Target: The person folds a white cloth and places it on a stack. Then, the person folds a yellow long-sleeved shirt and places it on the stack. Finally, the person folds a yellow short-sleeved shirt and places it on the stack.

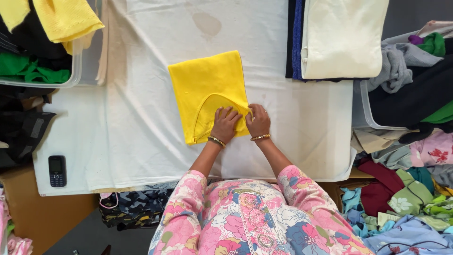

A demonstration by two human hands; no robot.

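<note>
- A pink floral sleeve [198, 189] is seen nearest the camera.
- The left hand [225, 123] is pressed flat on the folded yellow garment [205, 89].
- The garment's near right corner is pinched by the right hand [258, 121].
- The garment is laid on a white table cover [141, 118]; a mobile phone [57, 171] is seen far left of it.

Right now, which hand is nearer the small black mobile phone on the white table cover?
Left hand. It rests on the folded yellow cloth, phone far to its left; right hand sits farther right.
</note>
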